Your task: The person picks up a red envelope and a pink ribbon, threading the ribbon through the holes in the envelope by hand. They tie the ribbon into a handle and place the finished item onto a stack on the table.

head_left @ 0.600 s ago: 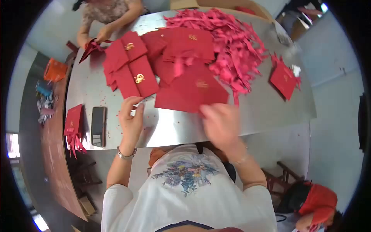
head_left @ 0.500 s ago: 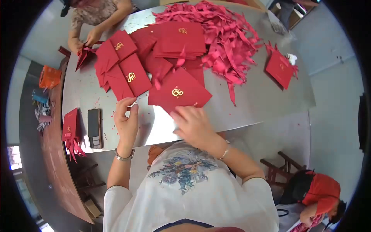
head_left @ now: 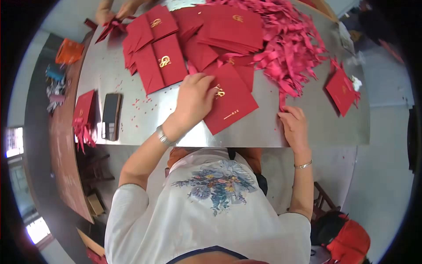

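A red paper envelope (head_left: 231,103) with a gold emblem lies tilted near the table's front. My left hand (head_left: 192,100) is closed at its left side, fingertips bent over the edge by the emblem. To the right, my right hand (head_left: 295,126) pinches the hanging end of a red ribbon (head_left: 282,98). That ribbon runs up into a big tangled heap of ribbons (head_left: 292,48). Behind my left hand lie more red envelopes (head_left: 163,61), stacked and overlapping.
A phone (head_left: 111,115) and a red envelope with ribbons (head_left: 83,108) lie at the left. Another ribboned envelope (head_left: 342,92) rests at the right. Across the metal table (head_left: 145,127), a co-worker's hands (head_left: 115,12) hold a red piece. Red scraps dot the surface.
My left hand has moved right and up onto the envelope. My right hand has left the envelope, gone right and taken hold of a ribbon end. The view has shifted.
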Action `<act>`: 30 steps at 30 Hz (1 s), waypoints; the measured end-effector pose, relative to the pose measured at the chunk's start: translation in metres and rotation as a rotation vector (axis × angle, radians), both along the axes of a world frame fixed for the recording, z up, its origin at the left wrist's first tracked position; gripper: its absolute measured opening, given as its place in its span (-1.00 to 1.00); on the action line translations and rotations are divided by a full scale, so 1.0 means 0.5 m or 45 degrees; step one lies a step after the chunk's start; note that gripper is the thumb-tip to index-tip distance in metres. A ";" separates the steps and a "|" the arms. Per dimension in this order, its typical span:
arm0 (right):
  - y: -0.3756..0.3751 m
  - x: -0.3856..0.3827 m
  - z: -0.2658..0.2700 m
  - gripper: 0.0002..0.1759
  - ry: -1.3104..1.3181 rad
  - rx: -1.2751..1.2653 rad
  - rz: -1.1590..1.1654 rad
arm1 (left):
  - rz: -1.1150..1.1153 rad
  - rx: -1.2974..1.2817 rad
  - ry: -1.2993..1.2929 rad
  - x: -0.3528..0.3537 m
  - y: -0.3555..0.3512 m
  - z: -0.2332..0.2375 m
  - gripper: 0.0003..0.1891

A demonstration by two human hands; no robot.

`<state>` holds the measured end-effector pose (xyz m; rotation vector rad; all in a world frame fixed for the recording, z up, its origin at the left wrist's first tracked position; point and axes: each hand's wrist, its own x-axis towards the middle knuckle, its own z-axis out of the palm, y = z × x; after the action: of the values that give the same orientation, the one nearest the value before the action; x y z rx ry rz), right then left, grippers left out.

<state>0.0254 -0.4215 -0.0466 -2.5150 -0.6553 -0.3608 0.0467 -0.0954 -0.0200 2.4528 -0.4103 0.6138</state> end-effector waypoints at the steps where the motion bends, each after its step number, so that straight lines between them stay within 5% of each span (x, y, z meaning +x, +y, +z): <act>1: 0.013 -0.003 0.006 -0.82 0.003 0.008 0.033 | 0.036 0.073 0.003 0.015 -0.008 -0.005 -0.73; 4: 0.066 -0.037 0.029 -0.92 -0.104 0.151 0.101 | 0.088 0.318 0.119 0.036 -0.021 0.008 -0.74; 10: 0.190 -0.055 0.049 -0.90 -0.168 0.583 0.449 | 0.038 0.161 0.536 0.071 -0.013 0.030 -0.72; 12: 0.232 -0.044 0.041 -0.89 -0.034 0.606 0.246 | -0.029 0.014 0.800 0.056 -0.013 0.049 -0.70; 16: 0.288 -0.020 0.039 -0.88 0.180 0.708 -0.079 | -0.328 -0.246 0.658 0.001 0.009 0.022 -0.71; 30: 0.341 -0.025 0.030 -0.92 0.070 0.313 0.033 | -0.262 -0.363 0.796 -0.058 0.029 -0.003 -0.73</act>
<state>0.0127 -0.2512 -0.0317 -2.2730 -0.5837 -0.3393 0.0176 -0.0807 -0.0214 2.1460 -0.2864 -0.1792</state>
